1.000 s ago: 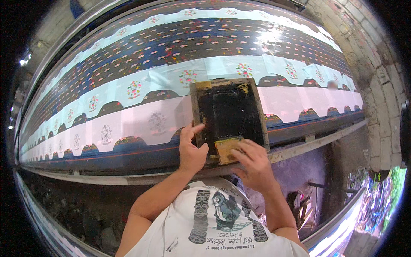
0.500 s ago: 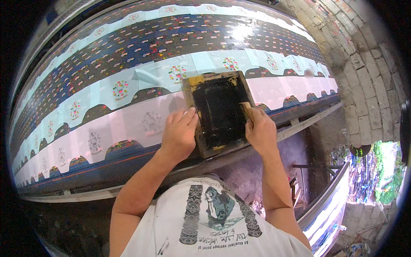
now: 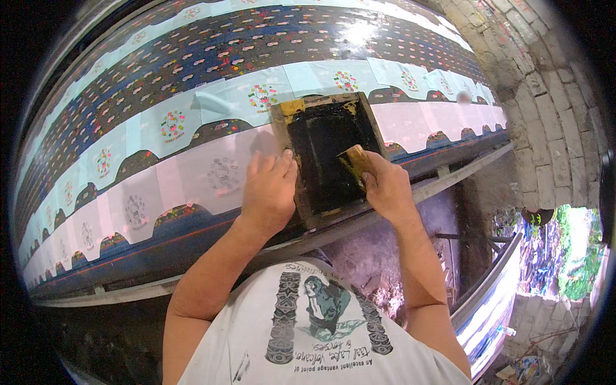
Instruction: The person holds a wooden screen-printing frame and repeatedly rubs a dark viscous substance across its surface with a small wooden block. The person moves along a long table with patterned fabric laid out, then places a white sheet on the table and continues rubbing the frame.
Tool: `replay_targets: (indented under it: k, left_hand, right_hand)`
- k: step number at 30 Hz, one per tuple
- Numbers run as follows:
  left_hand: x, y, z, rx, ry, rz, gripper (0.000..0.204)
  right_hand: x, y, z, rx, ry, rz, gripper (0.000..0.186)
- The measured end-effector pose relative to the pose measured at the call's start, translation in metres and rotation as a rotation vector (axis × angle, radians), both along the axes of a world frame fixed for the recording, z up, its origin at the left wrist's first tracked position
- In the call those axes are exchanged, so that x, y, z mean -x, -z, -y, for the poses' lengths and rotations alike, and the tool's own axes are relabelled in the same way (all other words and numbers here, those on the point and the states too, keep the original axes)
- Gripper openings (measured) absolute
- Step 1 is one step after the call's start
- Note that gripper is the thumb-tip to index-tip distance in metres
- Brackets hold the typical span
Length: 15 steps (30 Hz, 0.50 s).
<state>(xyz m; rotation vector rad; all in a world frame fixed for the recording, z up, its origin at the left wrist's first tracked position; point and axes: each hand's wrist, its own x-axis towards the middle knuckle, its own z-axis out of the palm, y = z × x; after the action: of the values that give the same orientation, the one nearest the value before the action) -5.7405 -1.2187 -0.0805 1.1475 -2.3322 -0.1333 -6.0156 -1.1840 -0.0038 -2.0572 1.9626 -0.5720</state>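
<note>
A screen-printing frame (image 3: 372, 125) with a wooden rim and ink-black mesh lies over the row of pink fabric pieces (image 3: 179, 183). Along its left rim rests my left hand (image 3: 268, 196), fingers stretched out and slightly apart. My right hand (image 3: 390, 189) is closed round a wooden squeegee (image 3: 354, 162), held tilted over the right part of the mesh. Black ink covers the screen, with yellowish patches at its far edge. Pink pieces left of the frame bear dark outline prints (image 3: 222, 173); whatever lies under the screen is hidden.
Beyond the pink row runs a row of light blue pieces (image 3: 144, 138) with colourful prints. The long dark printing table (image 3: 212, 61) curves away with small marks all over it. A ledge (image 3: 443, 173) edges its near side. Concrete blocks (image 3: 555, 128) stand at right.
The squeegee has shifted left over the mesh and turned in my right hand. My left hand's fingers have loosened from the rim and straightened. The view has shifted slightly.
</note>
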Motion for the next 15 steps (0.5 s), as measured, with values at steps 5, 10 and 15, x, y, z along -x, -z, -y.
replay_targets:
  k: [5,10,15]
  left_hand:
    - [0.013,-0.004,-0.002,-0.029,-0.082,0.047,0.041]
    - [0.032,-0.018,-0.012,-0.113,-0.233,0.176,0.045]
    - [0.046,-0.020,-0.017,-0.149,-0.337,0.210,0.044]
  right_hand:
    - [0.015,-0.006,0.026,-0.186,-0.241,0.028,0.039]
    - [0.017,0.000,0.060,-0.309,-0.596,-0.035,0.040]
    - [0.015,0.018,0.109,-0.445,-0.937,-0.048,0.035]
